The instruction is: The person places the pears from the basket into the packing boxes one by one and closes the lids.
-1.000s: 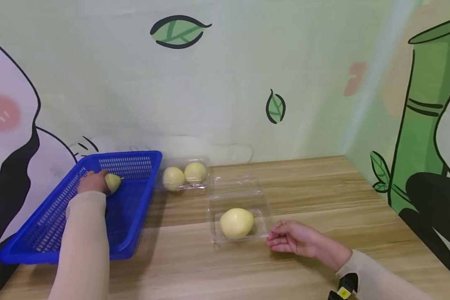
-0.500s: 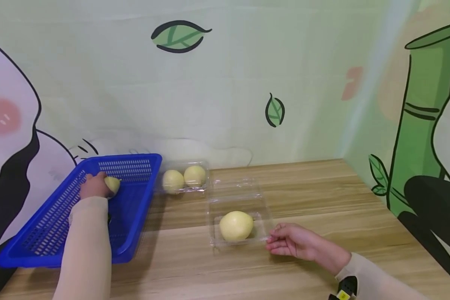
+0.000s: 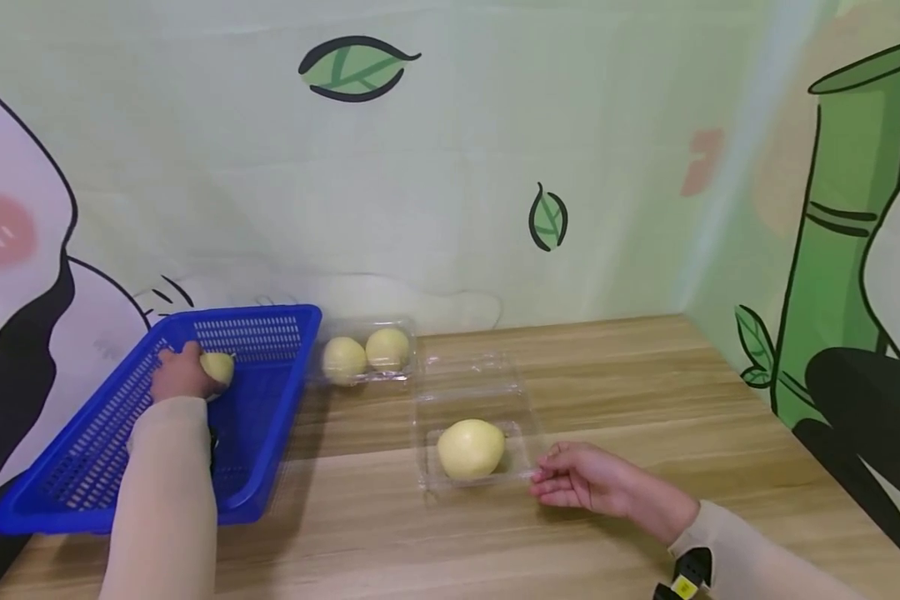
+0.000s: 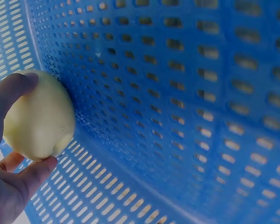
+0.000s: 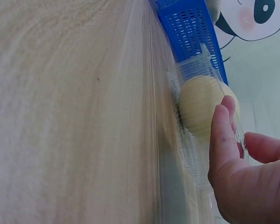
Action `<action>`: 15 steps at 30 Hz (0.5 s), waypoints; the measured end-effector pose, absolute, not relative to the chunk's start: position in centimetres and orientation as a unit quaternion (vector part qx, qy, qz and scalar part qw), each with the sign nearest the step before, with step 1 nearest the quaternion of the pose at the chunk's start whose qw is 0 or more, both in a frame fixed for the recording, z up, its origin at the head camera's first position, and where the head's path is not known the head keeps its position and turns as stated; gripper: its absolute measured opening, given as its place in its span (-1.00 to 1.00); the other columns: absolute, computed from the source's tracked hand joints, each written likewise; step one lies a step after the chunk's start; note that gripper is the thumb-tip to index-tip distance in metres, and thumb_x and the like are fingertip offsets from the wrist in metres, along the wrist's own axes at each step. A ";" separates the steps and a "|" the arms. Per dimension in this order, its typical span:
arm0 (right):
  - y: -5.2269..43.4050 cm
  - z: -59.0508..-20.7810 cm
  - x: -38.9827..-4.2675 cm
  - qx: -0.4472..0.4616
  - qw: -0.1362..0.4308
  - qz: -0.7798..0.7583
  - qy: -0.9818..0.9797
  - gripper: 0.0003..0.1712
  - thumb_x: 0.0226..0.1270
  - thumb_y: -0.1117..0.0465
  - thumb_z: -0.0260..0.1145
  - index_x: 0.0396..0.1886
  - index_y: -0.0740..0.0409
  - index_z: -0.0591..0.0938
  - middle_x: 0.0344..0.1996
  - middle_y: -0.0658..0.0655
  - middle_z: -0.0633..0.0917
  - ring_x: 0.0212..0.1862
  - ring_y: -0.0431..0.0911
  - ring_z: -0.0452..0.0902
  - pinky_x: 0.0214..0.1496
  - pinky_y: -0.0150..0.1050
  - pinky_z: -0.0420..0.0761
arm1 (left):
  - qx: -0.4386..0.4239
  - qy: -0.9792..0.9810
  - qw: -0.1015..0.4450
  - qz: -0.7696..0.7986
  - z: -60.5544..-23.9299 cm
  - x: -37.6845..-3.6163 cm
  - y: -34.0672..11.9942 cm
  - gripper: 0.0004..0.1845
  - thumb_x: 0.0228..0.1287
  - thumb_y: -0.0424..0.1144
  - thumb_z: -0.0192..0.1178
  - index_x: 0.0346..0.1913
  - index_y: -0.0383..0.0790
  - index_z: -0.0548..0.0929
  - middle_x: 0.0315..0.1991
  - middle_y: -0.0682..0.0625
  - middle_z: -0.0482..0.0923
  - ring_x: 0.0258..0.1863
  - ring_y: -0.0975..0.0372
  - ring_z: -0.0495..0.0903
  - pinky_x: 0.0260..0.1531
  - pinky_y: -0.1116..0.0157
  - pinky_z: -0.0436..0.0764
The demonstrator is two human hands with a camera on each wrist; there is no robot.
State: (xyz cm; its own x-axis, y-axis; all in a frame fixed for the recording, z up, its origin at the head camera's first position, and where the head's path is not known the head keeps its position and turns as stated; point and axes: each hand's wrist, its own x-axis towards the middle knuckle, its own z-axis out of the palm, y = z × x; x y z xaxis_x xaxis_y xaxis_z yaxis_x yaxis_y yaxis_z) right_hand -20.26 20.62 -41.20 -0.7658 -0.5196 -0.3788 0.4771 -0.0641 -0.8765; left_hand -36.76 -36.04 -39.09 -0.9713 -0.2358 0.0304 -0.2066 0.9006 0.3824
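Observation:
My left hand (image 3: 182, 373) is inside the blue basket (image 3: 311, 367) and grips a pale yellow pear (image 3: 218, 369). In the left wrist view, thumb and fingers wrap the pear (image 4: 42, 121) beside the perforated wall. Another yellow pear (image 3: 471, 450) lies in the near part of a clear plastic clamshell box (image 3: 423, 482), whose lid is folded back. At that box's right front corner, my right hand (image 3: 587, 479) pinches the edge between thumb and fingers. The right wrist view shows the thumb and fingers of this hand (image 5: 242, 172) on either side of the thin plastic rim.
Behind the open box, to the left, another clear box (image 3: 408, 323) with two pears (image 3: 345, 360) stands near the wall and the basket's right side. The wooden table (image 3: 622, 375) ends against a cloth backdrop (image 3: 450, 208) printed with leaves and pandas.
The left hand has shifted slightly within the basket, still holding the pear. The right hand keeps its place at the box corner. The head view has moved a little.

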 end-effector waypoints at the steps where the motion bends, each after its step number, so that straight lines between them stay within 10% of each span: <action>1: 20.6 -41.2 -20.3 -0.019 0.343 -0.729 0.592 -0.88 0.59 0.32 0.00 -0.21 0.13 0.45 -0.34 -0.02 0.73 -0.27 -0.27 0.72 -0.05 -0.43 0.75 | 0.113 -0.974 0.035 -0.194 -39.1 -36.6 -36.1 -0.19 0.06 -0.18 0.39 0.26 -0.53 0.25 0.17 -0.74 0.17 0.05 -0.57 0.38 -0.08 -0.38 0.53; 15: 20.2 -41.7 -20.4 -0.029 0.345 -0.730 0.590 -0.87 0.59 0.32 0.00 -0.20 0.12 0.48 -0.35 -0.04 0.75 -0.24 -0.26 0.75 -0.03 -0.41 0.75 | 0.089 -0.962 0.061 -0.252 -37.0 -35.7 -36.4 -0.13 0.13 -0.10 0.42 0.35 -0.53 0.25 0.25 -0.70 0.18 0.12 -0.44 0.36 0.07 -0.36 0.48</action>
State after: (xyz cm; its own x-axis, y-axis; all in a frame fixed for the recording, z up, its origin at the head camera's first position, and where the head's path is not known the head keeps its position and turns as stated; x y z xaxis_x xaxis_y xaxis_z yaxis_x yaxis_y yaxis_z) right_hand -20.39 20.22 -41.72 -0.7603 -0.5379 -0.3641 0.4688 -0.0663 -0.8808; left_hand -35.70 -36.39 -36.98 -0.9767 -0.2023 0.0713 -0.1413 0.8568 0.4959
